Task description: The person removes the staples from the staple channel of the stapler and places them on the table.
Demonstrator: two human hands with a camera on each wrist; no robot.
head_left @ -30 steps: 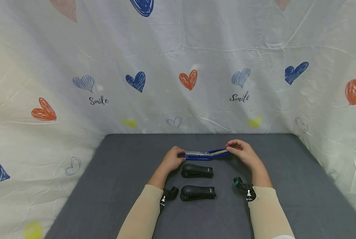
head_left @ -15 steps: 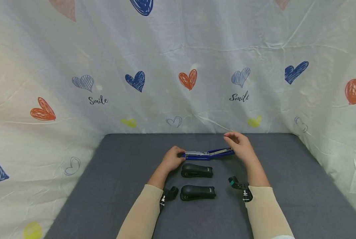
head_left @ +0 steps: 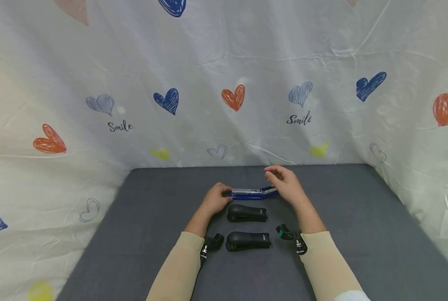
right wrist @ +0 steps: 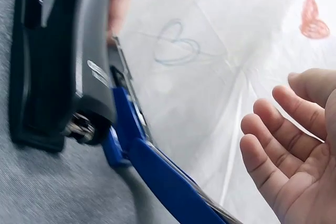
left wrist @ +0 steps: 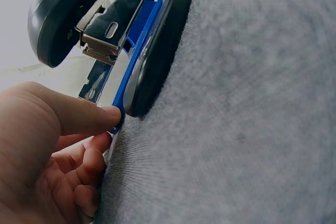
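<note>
A blue stapler [head_left: 246,196] lies folded open at the back of the row, its metal staple channel showing. My left hand [head_left: 213,200] pinches its left end between thumb and fingers; in the left wrist view a fingertip presses the end of the blue base [left wrist: 137,40]. My right hand [head_left: 286,184] hovers over the opened right arm. The right wrist view shows its fingers loosely bent, holding nothing, apart from the raised blue arm [right wrist: 168,182]. Nearer me, a black stapler [head_left: 247,213] and a second black stapler [head_left: 248,241] lie parallel to the blue one.
The staplers are on a grey cloth-covered table [head_left: 164,234]. Behind it hangs a white curtain [head_left: 194,138] printed with hearts. Wrist cameras jut out from both forearms, the right one [head_left: 293,238] to the right of the black staplers.
My right hand has let go of the blue stapler's right end, risen, and moved left over its arm. The left hand keeps its hold, and the view has tilted slightly.
</note>
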